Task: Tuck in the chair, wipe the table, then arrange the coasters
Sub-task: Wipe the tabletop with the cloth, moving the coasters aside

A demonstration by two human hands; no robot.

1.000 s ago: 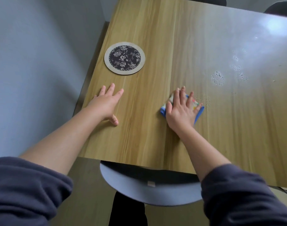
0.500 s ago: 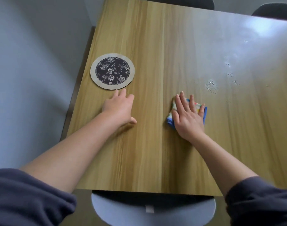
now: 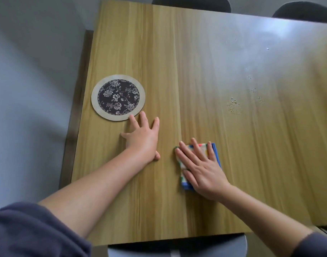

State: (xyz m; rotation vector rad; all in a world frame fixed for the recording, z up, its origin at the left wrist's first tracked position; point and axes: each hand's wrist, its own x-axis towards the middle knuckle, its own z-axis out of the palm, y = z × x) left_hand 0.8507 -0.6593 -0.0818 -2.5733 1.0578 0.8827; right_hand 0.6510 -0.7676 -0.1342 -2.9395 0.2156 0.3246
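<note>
Coaster (image 3: pixel 118 97), round, dark floral centre with pale rim, lies flat near the table's (image 3: pixel 196 62) left edge; only this one is in view

Left hand (image 3: pixel 142 138) rests palm down on the bare wood just beside the coaster, fingers spread, grip open and holding nothing; one fingertip sits at or on the coaster's near rim, contact too close to call. Risk: a nudge from that hand slides the coaster toward the left edge, which is near, and it could drop to the floor

Right hand (image 3: pixel 203 169) lies flat on the folded cloth (image 3: pixel 200 165), colourful with blue border, pressing it to the table; grip open, fingers straight, nothing pinched. Risk: with only palm pressure, the cloth may bunch or slip out on a fast stroke

Water droplets (image 3: pixel 234 106) sit well to the right of the cloth, with smaller specks beyond. Wiping looks unfinished; a stroke stopping short leaves them, and a sweep leftward could drag moisture onto the coaster

Chair (image 3: pixel 177 249) appears tucked under the near edge
</note>
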